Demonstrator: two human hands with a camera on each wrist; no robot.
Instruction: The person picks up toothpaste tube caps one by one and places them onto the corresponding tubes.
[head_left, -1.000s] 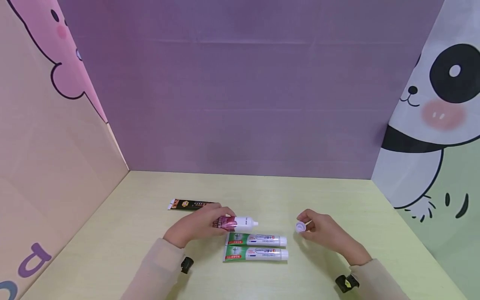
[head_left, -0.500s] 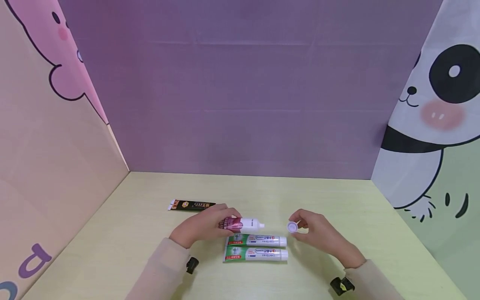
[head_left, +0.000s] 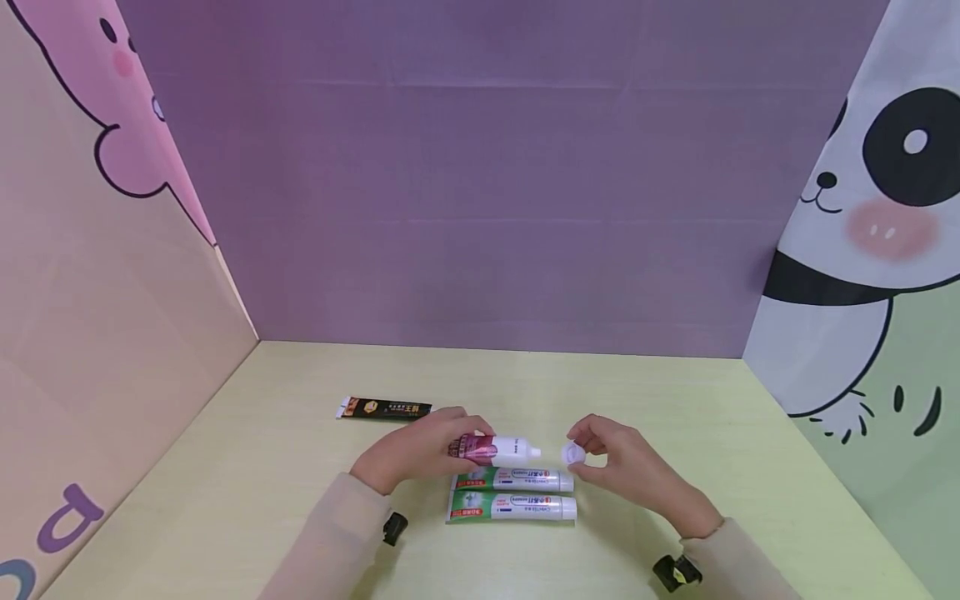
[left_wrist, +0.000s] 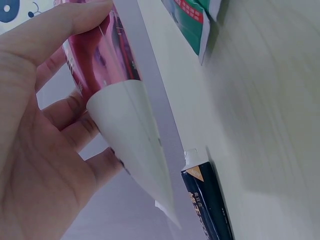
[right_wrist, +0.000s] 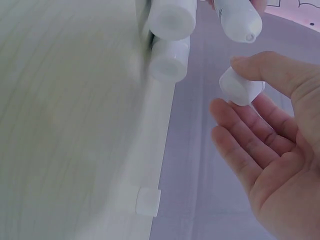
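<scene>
Currently, left fingers (left_wrist: 65, 112) grip an uncapped pink-and-white tube (head_left: 495, 451), contents hidden; right fingers (right_wrist: 245, 132) pinch a white cap (head_left: 573, 453).

I see both forearms (head_left: 326, 537) angling in from near side. Left hand (head_left: 412, 450) gripping, fingers curled. Right hand (head_left: 633, 467) pinching, thumb forward. Hands near each other, pointing inward.

A small screened-off booth (head_left: 480, 275), it seems: a pale, wood-grained bench (head_left: 525, 558) closed in on 3 sides, with a creased purple backdrop (head_left: 480, 167) behind, a beige panel (head_left: 135, 333) bearing a pink cartoon figure (head_left: 142, 146) at left, and a green panel (head_left: 900, 483) bearing a cartoon panda (head_left: 847, 275) at right (cheerful prints, the sort found in a nursery). What kind of room lies beyond cannot be told
</scene>
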